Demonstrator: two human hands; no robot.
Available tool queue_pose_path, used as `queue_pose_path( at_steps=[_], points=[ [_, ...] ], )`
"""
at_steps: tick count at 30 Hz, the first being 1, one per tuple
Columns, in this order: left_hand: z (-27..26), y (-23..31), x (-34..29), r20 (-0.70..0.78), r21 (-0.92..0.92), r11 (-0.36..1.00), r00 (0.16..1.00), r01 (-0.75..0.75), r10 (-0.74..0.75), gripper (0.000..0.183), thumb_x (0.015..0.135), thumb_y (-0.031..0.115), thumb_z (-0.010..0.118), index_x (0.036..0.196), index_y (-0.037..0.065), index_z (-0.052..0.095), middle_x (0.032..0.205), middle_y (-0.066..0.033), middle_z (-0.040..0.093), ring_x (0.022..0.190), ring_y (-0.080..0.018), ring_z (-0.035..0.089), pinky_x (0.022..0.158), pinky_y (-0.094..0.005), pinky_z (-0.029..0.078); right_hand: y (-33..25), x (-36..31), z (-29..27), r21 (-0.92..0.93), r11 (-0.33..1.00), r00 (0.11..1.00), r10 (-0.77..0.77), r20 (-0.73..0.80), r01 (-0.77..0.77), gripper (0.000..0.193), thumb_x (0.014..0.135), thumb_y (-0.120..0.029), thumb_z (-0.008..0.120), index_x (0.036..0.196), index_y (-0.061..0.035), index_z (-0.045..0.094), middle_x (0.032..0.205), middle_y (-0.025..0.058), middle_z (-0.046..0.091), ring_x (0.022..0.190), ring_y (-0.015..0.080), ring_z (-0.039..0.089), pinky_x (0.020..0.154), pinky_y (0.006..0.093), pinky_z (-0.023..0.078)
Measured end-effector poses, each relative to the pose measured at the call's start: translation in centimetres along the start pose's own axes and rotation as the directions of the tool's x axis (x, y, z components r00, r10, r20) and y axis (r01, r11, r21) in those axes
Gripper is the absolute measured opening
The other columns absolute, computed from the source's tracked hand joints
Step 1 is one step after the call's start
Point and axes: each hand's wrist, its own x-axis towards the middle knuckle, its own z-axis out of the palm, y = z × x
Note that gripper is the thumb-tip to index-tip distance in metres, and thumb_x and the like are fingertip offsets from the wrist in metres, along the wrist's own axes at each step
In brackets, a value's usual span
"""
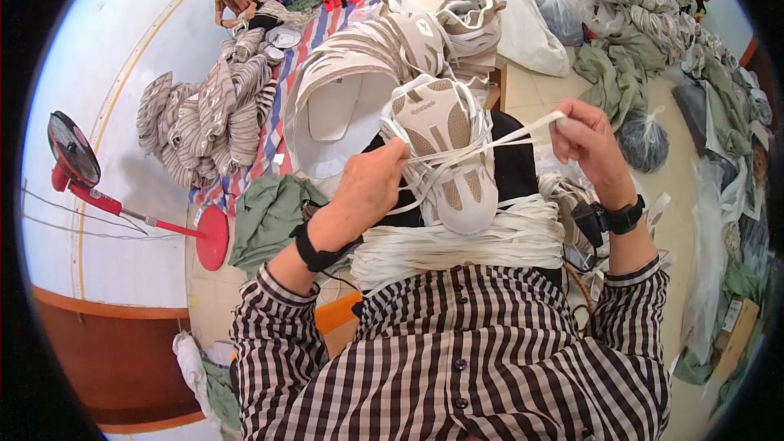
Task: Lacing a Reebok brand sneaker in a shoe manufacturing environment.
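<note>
A beige and white shoe upper [445,121] with tan mesh panels lies across my lap, toe toward me. At its left edge, my left hand [371,184] is closed in a pinch on white shoelace strands that cross the upper. My right hand [586,143], closed too, grips the far end of a white shoelace [523,130] and holds it stretched out to the right of the upper. A thick bundle of white shoelaces [457,238] rests over my lap, just below the toe. My fingers partly hide where the strands are pinched.
Ahead stands a stack of shoe uppers [359,53] curved around a pale tub. Bundled uppers [204,118] lie on a striped sheet at left, near a red fan [82,155] and a seated person [241,0]. Further piles and a white sack [523,24] are at right.
</note>
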Motion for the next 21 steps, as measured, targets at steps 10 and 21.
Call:
queue_pose_path(
  at_steps=[10,21],
  points=[
    [-3.7,-4.6,-3.8,-0.049,0.22,0.975,0.999,0.005,0.005,0.009,0.084,-0.001,0.055,0.093,0.002,0.054,0.076,-0.0216,0.058,0.071,-0.0425,0.057,0.06,-0.0463,0.043,0.9,-1.2,3.0,-0.92,0.33,0.957,0.122,0.263,0.211,0.018,0.077,-0.016,0.07,0.086,-0.0029,0.061,0.067,0.0083,0.061,0.062,0.0252,0.058,0.059,0.0357,0.045],
    [-2.1,-6.8,-3.3,0.0,0.07,0.984,0.987,0.162,-0.162,0.009,0.092,0.008,0.052,0.091,0.001,0.057,0.059,-0.0117,0.055,0.052,-0.0217,0.054,0.052,-0.0324,0.043,4.0,0.7,1.5,-0.971,0.143,0.956,-0.25,0.153,0.192,0.008,0.081,-0.011,0.06,0.085,-0.0044,0.057,0.068,0.0127,0.058,0.063,0.0295,0.06,0.056,0.0381,0.044]
  ],
)
